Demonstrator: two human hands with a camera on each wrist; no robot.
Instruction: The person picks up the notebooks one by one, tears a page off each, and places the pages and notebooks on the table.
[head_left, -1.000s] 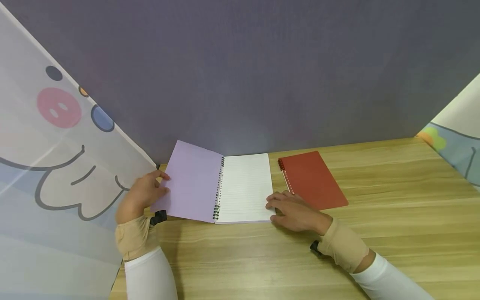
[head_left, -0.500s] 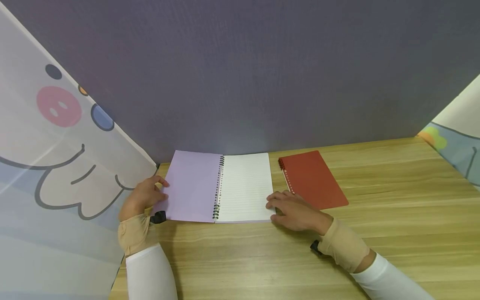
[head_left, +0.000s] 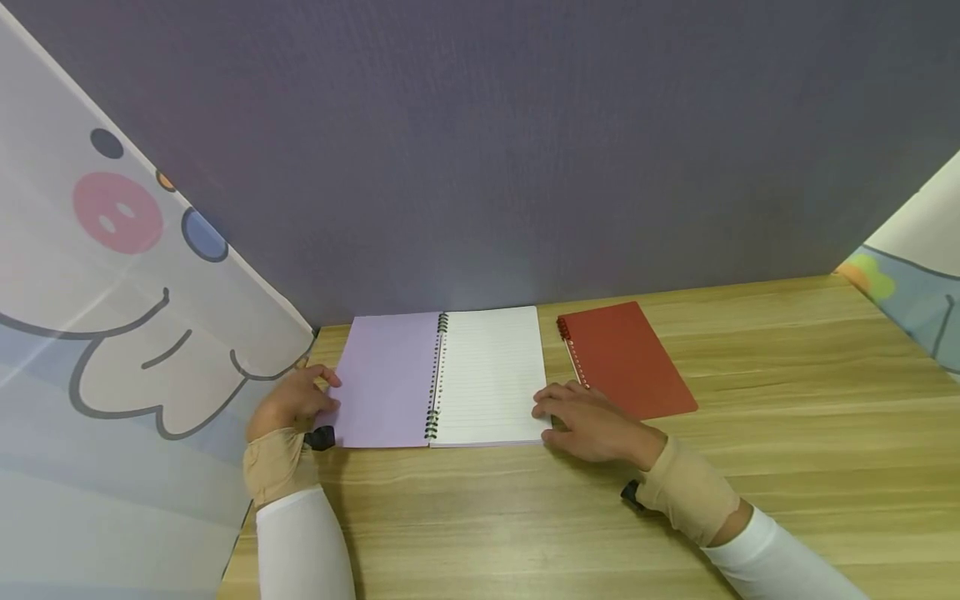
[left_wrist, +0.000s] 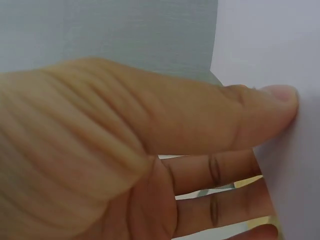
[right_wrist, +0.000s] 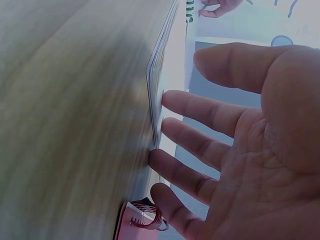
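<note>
The left hand [head_left: 294, 402] is pinching the lilac cover [head_left: 386, 379] at its edge. The right hand [head_left: 592, 425], loosely spread, is touching the white page [head_left: 491, 375].

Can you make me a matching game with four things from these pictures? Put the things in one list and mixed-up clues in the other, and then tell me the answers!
Things
1. left hand
2. right hand
3. red notebook
4. table

Clues
A. closed, with a spiral along one side
B. wood-patterned, under both notebooks
C. holding the edge of the purple cover
D. at the outer edge of the white page

Right pairs: 1-C, 2-D, 3-A, 4-B
</note>
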